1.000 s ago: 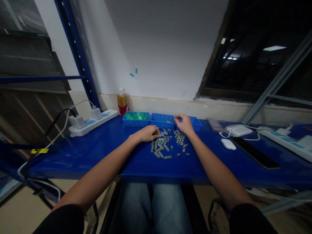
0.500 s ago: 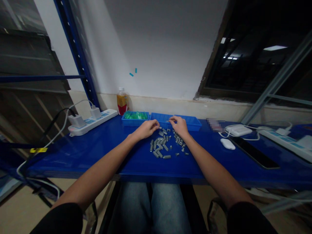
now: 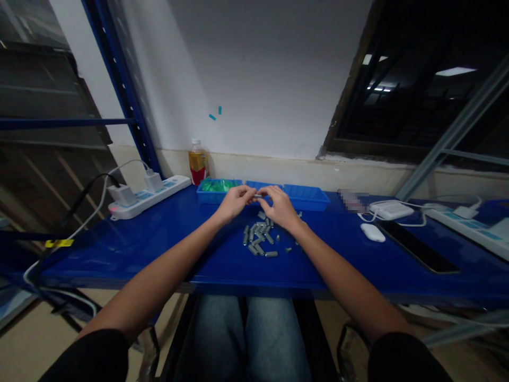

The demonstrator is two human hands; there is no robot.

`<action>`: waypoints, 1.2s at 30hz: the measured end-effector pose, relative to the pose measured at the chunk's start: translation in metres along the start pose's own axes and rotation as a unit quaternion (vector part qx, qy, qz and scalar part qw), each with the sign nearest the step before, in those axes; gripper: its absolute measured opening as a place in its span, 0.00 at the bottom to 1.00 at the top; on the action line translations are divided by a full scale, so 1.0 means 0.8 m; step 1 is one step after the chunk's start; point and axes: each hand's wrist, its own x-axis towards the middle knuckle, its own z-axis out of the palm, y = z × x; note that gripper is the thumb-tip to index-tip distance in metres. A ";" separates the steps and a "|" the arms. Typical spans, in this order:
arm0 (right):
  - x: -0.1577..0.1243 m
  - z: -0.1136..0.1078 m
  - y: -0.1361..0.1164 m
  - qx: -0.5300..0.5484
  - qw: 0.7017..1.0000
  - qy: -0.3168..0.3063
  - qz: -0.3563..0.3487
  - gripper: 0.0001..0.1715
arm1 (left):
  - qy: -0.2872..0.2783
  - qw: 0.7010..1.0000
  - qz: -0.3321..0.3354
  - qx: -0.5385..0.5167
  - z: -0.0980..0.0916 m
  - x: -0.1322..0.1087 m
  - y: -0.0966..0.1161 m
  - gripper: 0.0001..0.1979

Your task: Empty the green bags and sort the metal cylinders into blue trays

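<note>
A blue table (image 3: pixel 159 249) is spread across the view. Along its far edge a row of shallow blue trays (image 3: pixel 306 197) is set, the leftmost filled with something green. A white power strip (image 3: pixel 153 190) is laid toward the far left corner, a dark phone (image 3: pixel 417 248) toward the right edge, and a bottle (image 3: pixel 198 167) is stood against the wall beside the trays. The left hand (image 3: pixel 234 201) and the right hand (image 3: pixel 281 208) are brought together just in front of the trays, and a small metal piece (image 3: pixel 258 196) is pinched between the closed fingertips of both. A heap of metal cylinders (image 3: pixel 258 241) is scattered on the table just below the hands. The piece is judged light, stiff and smooth, so easily dropped or rolled; it is best gripped across its round sides with the fingertips.
</note>
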 end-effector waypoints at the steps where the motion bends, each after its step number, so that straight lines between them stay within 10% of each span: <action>1: 0.000 0.000 0.001 -0.001 1.000 0.007 0.013 0.06 | -0.001 1.000 0.000 0.002 0.001 -0.001 0.001 0.19; 19: -0.003 0.002 0.011 0.008 0.999 0.005 0.032 0.07 | -0.010 0.987 0.057 0.153 0.003 -0.003 -0.005 0.17; 29: -0.012 -0.005 0.078 -0.140 0.978 0.043 0.145 0.13 | -0.214 0.903 0.132 0.349 0.002 -0.012 -0.028 0.12; 36: -0.021 -0.002 0.096 -0.185 0.966 0.034 0.176 0.15 | -0.216 0.897 0.134 0.362 -0.005 -0.007 -0.031 0.07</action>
